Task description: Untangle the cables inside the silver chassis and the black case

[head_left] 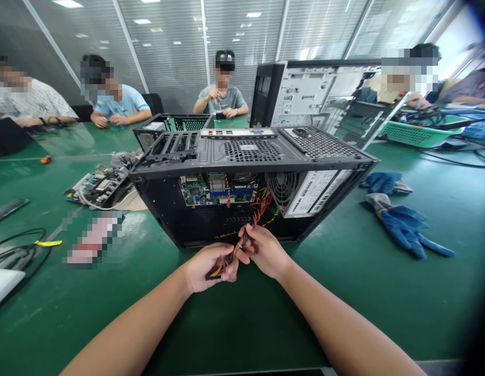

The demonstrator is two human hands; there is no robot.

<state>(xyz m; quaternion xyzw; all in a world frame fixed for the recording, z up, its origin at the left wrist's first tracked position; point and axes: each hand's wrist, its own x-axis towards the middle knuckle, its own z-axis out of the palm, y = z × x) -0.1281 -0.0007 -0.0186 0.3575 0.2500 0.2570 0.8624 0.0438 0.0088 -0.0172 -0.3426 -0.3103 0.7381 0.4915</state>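
Note:
A bundle of coloured power cables [229, 259] runs out of an open black computer case [164, 209] towards me. My left hand [211, 265] is closed around the lower end of the bundle, where a dark connector pokes out below the fingers. Higher up, close to the case opening, my right hand [265, 251] pinches the same cables. Inside the case a green motherboard [219, 189] is mounted at the back. The power supply [316, 194], with its fan and white label, sits at the upper right, and the cables lead up towards it.
Blue work gloves [402, 224] lie right of the case. Loose circuit boards [103, 183] and a black cable [31, 250] are on the left. Behind stands another open case [305, 94]; a green basket [418, 134] holds cables. Several people sit across the green table [383, 313].

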